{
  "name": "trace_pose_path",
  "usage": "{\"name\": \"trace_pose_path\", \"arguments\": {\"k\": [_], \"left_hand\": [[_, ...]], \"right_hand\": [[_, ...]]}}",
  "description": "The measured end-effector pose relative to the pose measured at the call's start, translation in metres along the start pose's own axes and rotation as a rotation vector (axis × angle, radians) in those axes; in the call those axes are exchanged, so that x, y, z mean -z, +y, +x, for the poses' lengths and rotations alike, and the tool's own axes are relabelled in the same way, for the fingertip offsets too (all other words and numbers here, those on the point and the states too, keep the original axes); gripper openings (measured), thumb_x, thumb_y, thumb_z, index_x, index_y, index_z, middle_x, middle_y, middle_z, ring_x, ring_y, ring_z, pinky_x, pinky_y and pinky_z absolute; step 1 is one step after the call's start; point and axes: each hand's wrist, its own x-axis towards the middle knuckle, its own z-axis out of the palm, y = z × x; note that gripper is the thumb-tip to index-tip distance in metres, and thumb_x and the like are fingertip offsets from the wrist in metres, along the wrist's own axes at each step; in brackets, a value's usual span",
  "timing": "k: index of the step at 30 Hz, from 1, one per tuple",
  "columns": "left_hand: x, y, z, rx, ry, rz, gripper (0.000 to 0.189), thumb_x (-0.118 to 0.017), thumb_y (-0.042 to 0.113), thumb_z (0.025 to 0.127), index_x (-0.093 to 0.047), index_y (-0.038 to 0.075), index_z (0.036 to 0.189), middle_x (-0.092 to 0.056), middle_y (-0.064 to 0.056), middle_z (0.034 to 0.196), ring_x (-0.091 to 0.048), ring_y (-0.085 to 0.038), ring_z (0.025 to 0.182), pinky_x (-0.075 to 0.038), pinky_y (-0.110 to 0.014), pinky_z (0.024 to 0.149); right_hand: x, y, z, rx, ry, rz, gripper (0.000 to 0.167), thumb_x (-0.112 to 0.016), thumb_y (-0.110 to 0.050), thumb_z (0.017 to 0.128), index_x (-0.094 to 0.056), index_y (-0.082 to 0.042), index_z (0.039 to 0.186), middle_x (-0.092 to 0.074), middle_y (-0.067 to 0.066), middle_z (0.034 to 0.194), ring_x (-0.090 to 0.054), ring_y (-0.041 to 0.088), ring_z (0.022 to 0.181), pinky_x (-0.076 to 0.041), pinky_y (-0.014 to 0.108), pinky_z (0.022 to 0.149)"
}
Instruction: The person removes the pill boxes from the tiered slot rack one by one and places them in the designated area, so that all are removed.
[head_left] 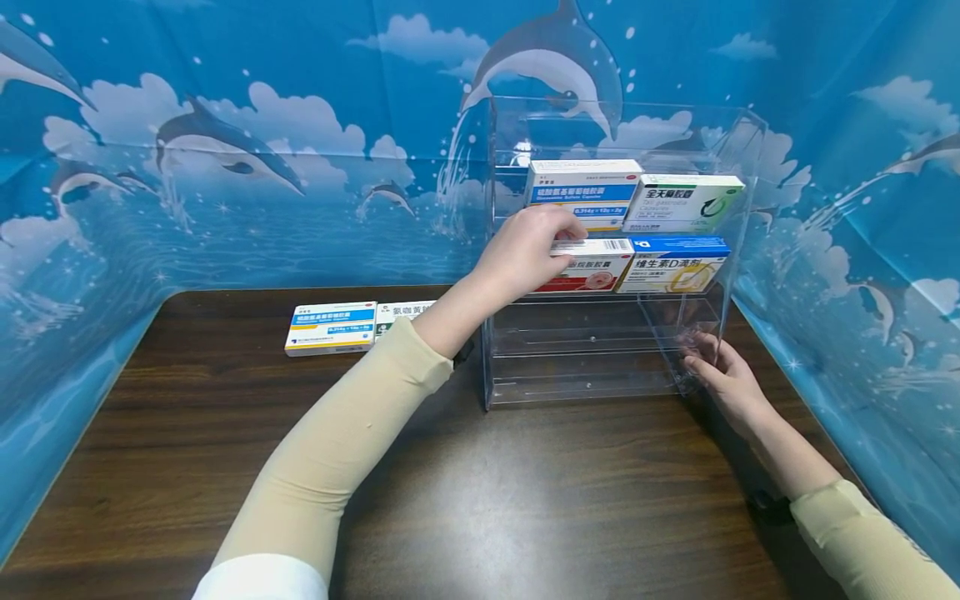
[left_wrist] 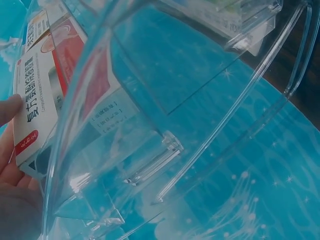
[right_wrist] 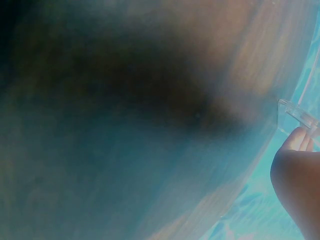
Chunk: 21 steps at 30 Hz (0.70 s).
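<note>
A clear acrylic tiered rack (head_left: 577, 390) stands at the back right of the table. On its second tier from the top lies a white and red medicine box (head_left: 600, 268), held at its left end by my left hand (head_left: 525, 246). The left wrist view shows thumb and fingers on either side of this box (left_wrist: 42, 102). Beside it sits a vitamin D drops box (head_left: 671, 267) with a blue top. Down at the rack's lower right side, my right hand (head_left: 726, 379) grips the clear edge. Only part of that hand (right_wrist: 300, 175) shows in the right wrist view.
Above stand a blue and white box (head_left: 585, 192) and a green and white box (head_left: 686, 204). On the table to the left lie another blue and white box (head_left: 330, 327) and a white box (head_left: 401, 312), partly behind my left arm. A dolphin-print curtain (head_left: 300, 225) surrounds the table.
</note>
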Motion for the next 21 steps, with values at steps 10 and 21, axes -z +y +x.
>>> {"name": "trace_pose_path", "arguments": {"k": [10,21], "left_hand": [[0.003,0.003,-0.001,0.006,-0.016,0.017,0.029,-0.072,0.010,0.101,-0.076,0.010,0.130,-0.073,-0.006,0.136,-0.068,-0.019,0.125,-0.057,-0.034,0.110],[0.028,0.004,0.000,-0.013,0.109,-0.145,0.029,-0.073,0.012,0.101,-0.076,0.009,0.130,-0.073,-0.008,0.134,-0.070,-0.020,0.119,-0.060,-0.032,0.104]], "right_hand": [[0.000,0.000,0.000,-0.007,0.001,-0.004,0.032,-0.052,0.002,0.109,-0.057,-0.023,0.128,-0.073,-0.023,0.121,-0.068,-0.009,0.112,-0.053,0.006,0.092],[0.001,-0.001,-0.001,-0.036,0.016,-0.042,0.030,-0.055,-0.002,0.109,-0.056,-0.025,0.128,-0.071,-0.027,0.120,-0.066,-0.012,0.111,-0.051,0.004,0.091]]}}
